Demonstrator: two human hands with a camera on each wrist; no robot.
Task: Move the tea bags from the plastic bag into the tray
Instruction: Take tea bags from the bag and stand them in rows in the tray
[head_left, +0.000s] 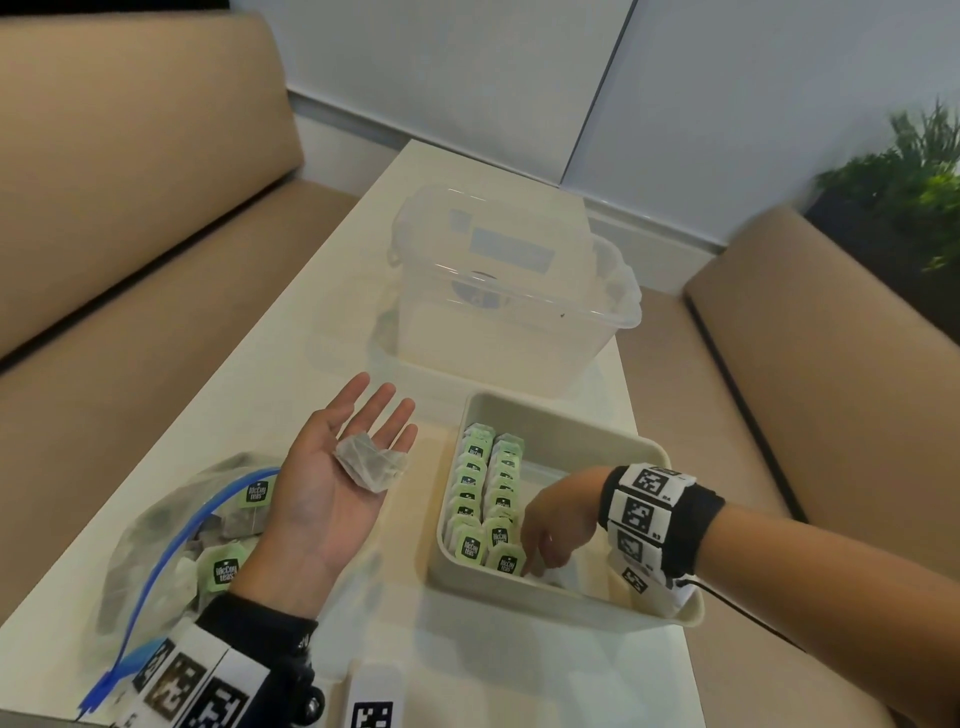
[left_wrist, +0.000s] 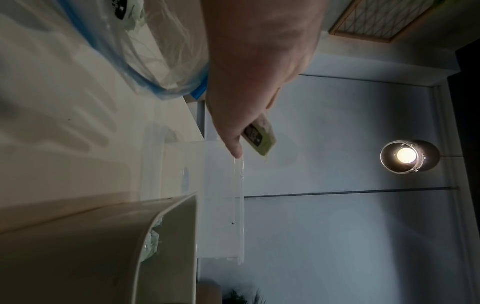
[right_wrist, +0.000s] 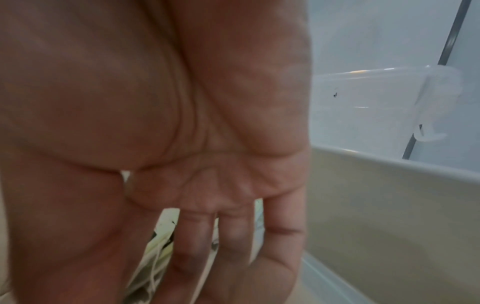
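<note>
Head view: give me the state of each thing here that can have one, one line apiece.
Left hand: palm up, fingers straight, tea bags lying loose on it.
Right hand: down inside the tray, at the near end of the rows; grip unclear.
Tray: two rows of tea bags along its left side, right side bare.
Plastic bag: open, tea bags inside.
Clear container: lid off.

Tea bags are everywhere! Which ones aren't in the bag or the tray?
The tea bags lying on the open left hand, held palm up between the plastic bag and the tray.
</note>
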